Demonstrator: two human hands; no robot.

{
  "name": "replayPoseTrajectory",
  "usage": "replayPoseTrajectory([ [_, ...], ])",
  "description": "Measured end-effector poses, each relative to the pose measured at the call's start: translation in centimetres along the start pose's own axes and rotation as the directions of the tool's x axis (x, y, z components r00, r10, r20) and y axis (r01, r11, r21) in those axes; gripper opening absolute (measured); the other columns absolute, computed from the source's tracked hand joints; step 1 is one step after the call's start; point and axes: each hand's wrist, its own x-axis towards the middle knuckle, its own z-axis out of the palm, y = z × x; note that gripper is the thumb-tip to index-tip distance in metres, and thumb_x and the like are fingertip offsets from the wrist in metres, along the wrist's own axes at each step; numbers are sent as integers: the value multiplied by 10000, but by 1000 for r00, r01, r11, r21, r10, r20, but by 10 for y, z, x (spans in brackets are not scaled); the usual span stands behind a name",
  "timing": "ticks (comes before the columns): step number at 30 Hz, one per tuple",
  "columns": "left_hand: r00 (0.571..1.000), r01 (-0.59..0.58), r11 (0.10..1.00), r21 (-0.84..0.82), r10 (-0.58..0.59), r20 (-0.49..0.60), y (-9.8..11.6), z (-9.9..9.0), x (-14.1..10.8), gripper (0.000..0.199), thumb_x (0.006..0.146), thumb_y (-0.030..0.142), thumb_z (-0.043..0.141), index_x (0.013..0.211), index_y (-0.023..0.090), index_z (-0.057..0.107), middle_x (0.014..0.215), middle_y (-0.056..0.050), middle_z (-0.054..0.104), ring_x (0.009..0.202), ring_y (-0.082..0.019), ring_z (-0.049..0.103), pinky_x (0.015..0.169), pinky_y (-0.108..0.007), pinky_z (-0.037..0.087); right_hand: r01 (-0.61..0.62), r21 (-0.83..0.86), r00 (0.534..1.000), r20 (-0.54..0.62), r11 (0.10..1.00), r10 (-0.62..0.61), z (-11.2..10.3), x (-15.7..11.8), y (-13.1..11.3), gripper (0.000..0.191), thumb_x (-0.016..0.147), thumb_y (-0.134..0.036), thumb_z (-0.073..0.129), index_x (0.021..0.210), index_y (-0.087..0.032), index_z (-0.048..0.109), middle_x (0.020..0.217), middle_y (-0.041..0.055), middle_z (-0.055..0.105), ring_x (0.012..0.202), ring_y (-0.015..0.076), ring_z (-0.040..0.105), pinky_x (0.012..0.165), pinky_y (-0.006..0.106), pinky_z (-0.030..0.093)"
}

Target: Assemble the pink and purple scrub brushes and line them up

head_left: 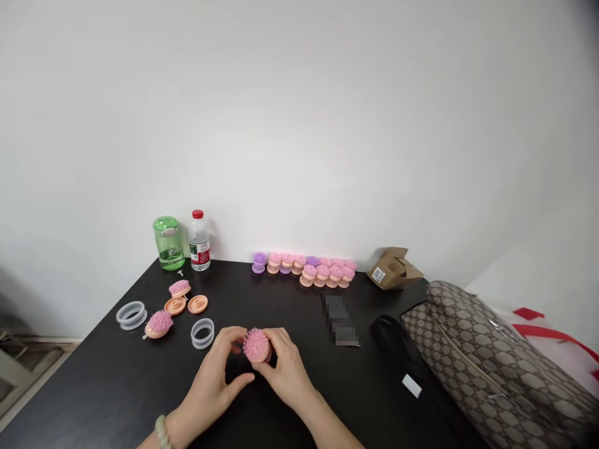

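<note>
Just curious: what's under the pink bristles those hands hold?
A peach base edge shows under the pink brush; the left hand and right hand cover the rest.

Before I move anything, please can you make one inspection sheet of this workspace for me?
Surface: black table, flat, with items on it.
Things: pink brush held between both hands; nearby lie two loose brushes, two peach bases, two clear rings; a row of pink and purple brushes stands further back.
Clutter: green cup, water bottle, cardboard box, black pouch, patterned bag.
Hands: left hand, with bead bracelet, and right hand both touch the brush.
Cables: nothing seen.
Surroundings: white wall behind; red-and-white plastic bag at right.
</note>
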Motion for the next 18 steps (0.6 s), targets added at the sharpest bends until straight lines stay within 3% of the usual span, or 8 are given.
replayPoseTrajectory([
  [7,1000,6,997,80,-7,6,-5,-1,0,468,872,207,627,1299,309,466,1266,-87,536,1025,-253,624,868,-422,581,-254,-123,953,-202,959,227,-11,16,58,374,773,-191,709,1134,-170,612,993,87,698,945,284,655,836,380,519],
  [15,1000,-15,997,75,15,11,-6,1,1,484,859,135,597,1287,316,459,1301,-82,504,1067,-237,607,839,-382,590,-340,-174,917,-278,924,285,-5,50,94,243,760,-282,752,953,-169,657,961,73,657,894,263,624,811,367,504],
  [18,1000,-22,996,88,23,-4,-6,0,1,493,845,129,611,1281,319,477,1300,-79,519,1034,-228,621,822,-364,594,-395,-149,887,-316,906,335,-9,75,113,245,845,-311,727,1011,-149,649,1021,60,651,883,212,640,803,376,529],
])
